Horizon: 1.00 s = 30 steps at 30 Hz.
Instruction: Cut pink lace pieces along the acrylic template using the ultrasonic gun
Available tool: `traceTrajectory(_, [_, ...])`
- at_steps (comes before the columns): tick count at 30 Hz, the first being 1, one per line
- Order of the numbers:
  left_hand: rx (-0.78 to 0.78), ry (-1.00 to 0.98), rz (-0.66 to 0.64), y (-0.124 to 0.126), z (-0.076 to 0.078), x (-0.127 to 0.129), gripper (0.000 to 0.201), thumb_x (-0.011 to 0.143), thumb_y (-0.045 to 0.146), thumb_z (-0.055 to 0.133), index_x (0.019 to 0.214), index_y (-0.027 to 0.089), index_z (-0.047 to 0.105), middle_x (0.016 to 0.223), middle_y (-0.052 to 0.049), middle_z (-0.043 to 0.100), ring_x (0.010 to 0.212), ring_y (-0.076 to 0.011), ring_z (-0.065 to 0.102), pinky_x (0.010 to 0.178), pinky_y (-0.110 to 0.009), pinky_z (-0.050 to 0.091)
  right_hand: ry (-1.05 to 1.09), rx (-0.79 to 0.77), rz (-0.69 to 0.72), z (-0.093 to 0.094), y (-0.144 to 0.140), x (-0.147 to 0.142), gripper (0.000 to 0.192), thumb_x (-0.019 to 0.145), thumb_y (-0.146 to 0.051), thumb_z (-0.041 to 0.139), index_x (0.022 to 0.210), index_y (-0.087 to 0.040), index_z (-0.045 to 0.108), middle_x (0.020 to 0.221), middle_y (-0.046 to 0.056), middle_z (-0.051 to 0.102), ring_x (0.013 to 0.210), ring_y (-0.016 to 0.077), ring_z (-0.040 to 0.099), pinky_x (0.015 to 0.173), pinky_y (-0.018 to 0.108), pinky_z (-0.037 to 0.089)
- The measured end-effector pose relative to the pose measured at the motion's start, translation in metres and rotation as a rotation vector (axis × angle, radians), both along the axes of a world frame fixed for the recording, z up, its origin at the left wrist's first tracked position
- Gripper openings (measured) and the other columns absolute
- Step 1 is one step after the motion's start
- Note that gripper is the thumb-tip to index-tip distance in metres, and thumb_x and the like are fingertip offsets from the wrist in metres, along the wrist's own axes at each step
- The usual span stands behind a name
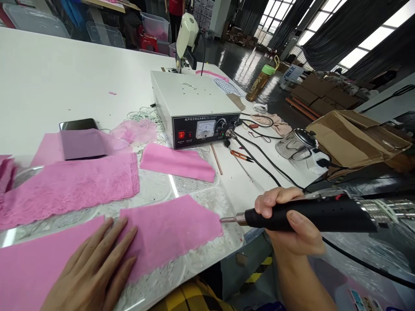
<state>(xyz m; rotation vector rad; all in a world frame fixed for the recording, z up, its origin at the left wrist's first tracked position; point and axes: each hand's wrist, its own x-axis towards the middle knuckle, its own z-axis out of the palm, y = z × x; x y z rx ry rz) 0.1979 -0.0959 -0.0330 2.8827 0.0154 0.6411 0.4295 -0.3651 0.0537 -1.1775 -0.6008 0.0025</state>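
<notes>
Left hand [94, 268] flat, fingers spread, pinning pink fabric piece [168, 233] to the counter [48, 77]; right hand [288, 224] clamped round black cutter handpiece [308, 214], tip at the fabric's right edge. Likely risks: fabric slipping, ragged edge, nicked fingertips.

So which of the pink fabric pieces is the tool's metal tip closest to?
The pink piece under the left hand, with the scalloped right edge; the tool tip in the right hand points at it. The others lie farther back.
</notes>
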Motion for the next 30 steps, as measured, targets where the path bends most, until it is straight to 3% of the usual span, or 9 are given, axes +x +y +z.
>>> traceTrajectory(4, [0.094,0.038,-0.079,0.002,-0.001,-0.002,0.055,0.098,0.026,0.042,0.152,0.026,0.030,0.152,-0.003,0.042,0.146,-0.0300,0.026,0.124,-0.043,0.017,-0.006,0.026,-0.051,0.001,0.006,-0.001,0.015,0.073,-0.031,0.064,0.083,-0.021,0.066,0.071,0.003,0.059,0.049,0.0125,0.049,0.048,0.033,0.046])
traceTrajectory(8, [0.137,0.037,-0.094,0.003,0.000,-0.002,0.053,0.095,0.020,0.044,0.147,0.024,0.038,0.151,-0.005,0.044,0.145,-0.0322,0.028,0.123,-0.047,0.020,-0.013,0.018,-0.047,-0.002,0.017,-0.002,0.015,0.074,-0.032,0.064,0.084,-0.022,0.066,0.072,0.003,0.059,0.050,0.0134,0.048,0.049,0.035,0.046])
traceTrajectory(16, [0.168,-0.006,-0.056,-0.002,0.008,0.003,0.043,0.098,0.028,0.040,0.138,0.018,0.050,0.140,-0.010,0.055,0.141,-0.0301,0.036,0.119,-0.047,0.027,-0.038,0.006,-0.020,-0.006,0.032,0.000,0.016,0.074,-0.033,0.065,0.085,-0.022,0.066,0.074,0.003,0.060,0.051,0.0137,0.050,0.050,0.035,0.047])
traceTrajectory(30, [0.176,-0.016,-0.020,-0.005,0.012,0.004,0.041,0.097,0.029,0.044,0.133,0.013,0.055,0.143,-0.011,0.053,0.143,-0.0322,0.032,0.119,-0.044,0.024,-0.053,-0.016,0.024,-0.004,0.032,-0.001,0.013,0.075,-0.030,0.063,0.084,-0.021,0.065,0.073,0.003,0.060,0.053,0.0142,0.051,0.052,0.035,0.047])
